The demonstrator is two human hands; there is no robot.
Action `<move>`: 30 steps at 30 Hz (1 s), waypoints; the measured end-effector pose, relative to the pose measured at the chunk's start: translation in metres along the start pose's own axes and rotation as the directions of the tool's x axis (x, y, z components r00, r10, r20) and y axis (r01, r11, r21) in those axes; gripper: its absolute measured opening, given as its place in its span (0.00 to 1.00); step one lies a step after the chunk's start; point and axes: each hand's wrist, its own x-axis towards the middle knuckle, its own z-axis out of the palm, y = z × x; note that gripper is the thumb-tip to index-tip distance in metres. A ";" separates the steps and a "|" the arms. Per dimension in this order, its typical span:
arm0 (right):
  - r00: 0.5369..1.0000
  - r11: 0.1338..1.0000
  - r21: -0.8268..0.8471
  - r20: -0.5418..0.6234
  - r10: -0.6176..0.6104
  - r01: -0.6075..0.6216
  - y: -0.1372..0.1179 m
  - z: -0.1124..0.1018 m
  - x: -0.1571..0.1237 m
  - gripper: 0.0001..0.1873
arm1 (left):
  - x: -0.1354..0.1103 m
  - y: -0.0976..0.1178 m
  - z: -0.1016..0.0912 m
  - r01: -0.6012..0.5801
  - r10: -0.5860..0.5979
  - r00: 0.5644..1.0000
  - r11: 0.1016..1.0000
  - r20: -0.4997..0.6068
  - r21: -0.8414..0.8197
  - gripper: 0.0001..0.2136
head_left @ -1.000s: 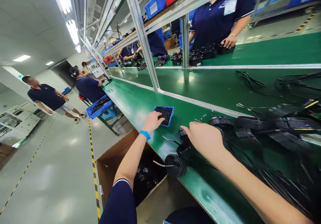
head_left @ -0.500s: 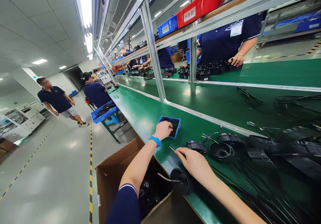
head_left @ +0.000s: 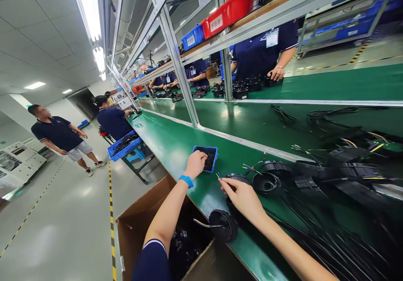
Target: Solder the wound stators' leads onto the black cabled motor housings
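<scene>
My left hand [head_left: 195,163], with a blue wristband, reaches into a small blue tray [head_left: 206,158] of tiny black parts on the green bench; its fingers are curled inside the tray and what they hold is hidden. My right hand [head_left: 243,197] pinches the coloured wire ends [head_left: 218,176] of a round black part [head_left: 236,179] lying on the bench. Another round black part [head_left: 223,225] with coloured wires sits at the bench's near edge.
Several round black parts with cables [head_left: 315,176] crowd the bench to the right. An open cardboard box [head_left: 141,226] stands below the edge. A metal frame post [head_left: 182,75] rises behind. People work along the line, one across the bench [head_left: 261,50].
My right hand came off the round parts, drew back toward me and took hold of the coloured wire ends. My left hand stayed at the blue tray.
</scene>
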 end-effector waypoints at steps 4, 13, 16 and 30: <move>1.000 0.993 0.119 0.009 0.016 -0.017 0.005 0.001 0.006 0.27 | -0.004 0.001 -0.003 -0.009 0.009 1.000 0.999 -0.004 -0.041 0.07; 1.000 0.981 0.195 -0.001 0.011 -0.011 -0.004 -0.005 0.003 0.26 | -0.015 0.006 -0.007 -0.029 0.025 0.999 0.992 -0.031 -0.125 0.08; 1.000 0.977 0.212 -0.001 0.010 -0.010 -0.005 -0.006 0.002 0.26 | -0.019 0.009 -0.009 -0.010 0.003 0.999 0.984 -0.042 -0.179 0.07; 0.999 0.974 0.223 -0.007 -0.032 0.033 -0.011 -0.009 0.002 0.24 | -0.061 0.031 -0.023 0.211 -0.198 0.975 0.681 0.102 -0.701 0.10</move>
